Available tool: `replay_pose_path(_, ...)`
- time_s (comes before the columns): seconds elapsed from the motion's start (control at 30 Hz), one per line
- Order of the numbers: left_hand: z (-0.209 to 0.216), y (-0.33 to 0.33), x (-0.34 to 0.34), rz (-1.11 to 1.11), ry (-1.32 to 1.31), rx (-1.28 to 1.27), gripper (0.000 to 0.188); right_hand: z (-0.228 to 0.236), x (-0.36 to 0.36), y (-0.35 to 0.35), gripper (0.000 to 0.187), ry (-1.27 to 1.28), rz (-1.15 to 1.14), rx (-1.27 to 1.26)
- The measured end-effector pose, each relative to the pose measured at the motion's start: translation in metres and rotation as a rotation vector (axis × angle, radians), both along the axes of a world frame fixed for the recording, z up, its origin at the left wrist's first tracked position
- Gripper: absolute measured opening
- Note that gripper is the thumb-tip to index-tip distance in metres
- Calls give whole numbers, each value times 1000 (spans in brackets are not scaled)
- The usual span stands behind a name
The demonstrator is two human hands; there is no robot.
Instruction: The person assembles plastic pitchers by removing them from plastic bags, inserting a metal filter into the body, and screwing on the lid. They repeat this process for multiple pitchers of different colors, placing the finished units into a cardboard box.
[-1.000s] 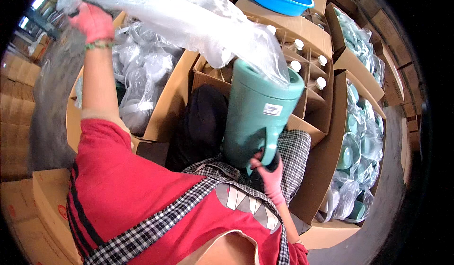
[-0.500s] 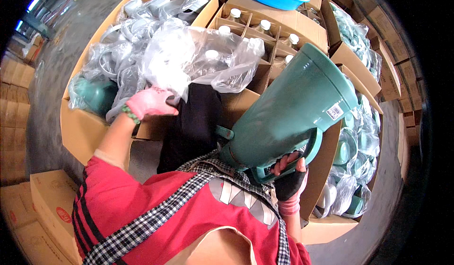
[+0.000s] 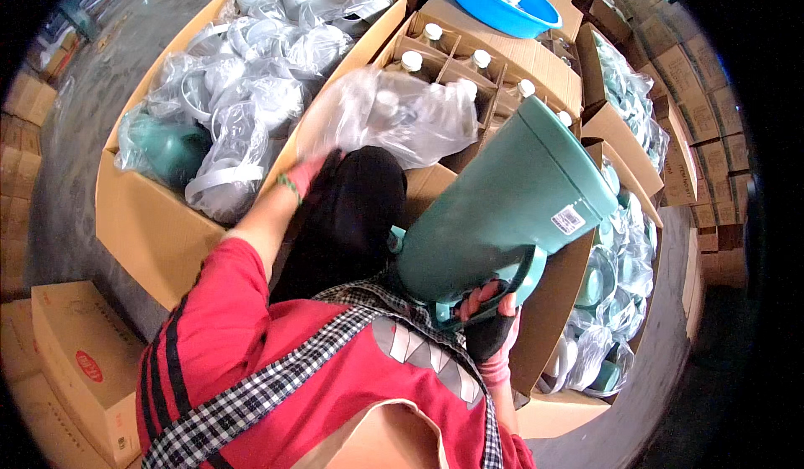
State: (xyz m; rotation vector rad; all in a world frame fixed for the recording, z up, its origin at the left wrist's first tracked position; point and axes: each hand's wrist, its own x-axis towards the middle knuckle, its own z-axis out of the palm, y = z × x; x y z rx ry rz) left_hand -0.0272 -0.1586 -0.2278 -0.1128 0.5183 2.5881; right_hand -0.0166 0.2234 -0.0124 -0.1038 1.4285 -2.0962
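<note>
My right hand (image 3: 490, 322), in a pink and black glove, grips the handle of a large teal-green pitcher (image 3: 498, 201). The pitcher lies tilted across my lap, its wide end up and to the right, with a white label on its side. My left hand (image 3: 311, 174), in a pink glove, is smeared by motion beside my black-clad knee. It is closed at the near left end of a clear plastic bag (image 3: 419, 117), its fingers partly hidden. The bag spreads over a divided carton (image 3: 456, 46) of white-capped bottles.
At left stands an open carton (image 3: 159, 239) of bagged grey and green pitchers (image 3: 172, 155). Another carton (image 3: 561, 406) with bagged green ones is at right. A blue basin (image 3: 502, 8) with small white pieces sits at the back. Closed cartons (image 3: 88, 360) stand lower left.
My left hand has moved right from the left carton, and the plastic bag has shifted right with it, uncovering the grey pitchers. My right hand keeps hold of the green pitcher.
</note>
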Motion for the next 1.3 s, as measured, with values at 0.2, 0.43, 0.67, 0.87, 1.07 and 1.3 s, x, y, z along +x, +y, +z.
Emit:
replay_pose_path(0.2, 14, 52, 57, 416, -182, -609, 44, 0, 1, 9, 42, -125, -14, -63)
replay_pose_path(0.43, 218, 60, 43, 645, 435, -2030, 29, -2, -10, -8, 42, -170, 28, -78)
replay_pose_path(0.67, 158, 67, -95, -381, 618, -2207, 50, 21, -11, -25, 45, -225, 57, 122)
replay_pose_path(0.87, 124, 29, -35, 139, 217, -2203, 54, 25, -20, -27, 46, -151, 78, 127)
replay_pose_path(1.07, 126, 21, 3, 35, 20, -1896, 58, 17, -27, -55, 51, -109, 287, 119)
replay_pose_path(1.3, 217, 65, 40, 898, 570, -2017, 64, -22, -30, -69, 39, -188, 311, -1)
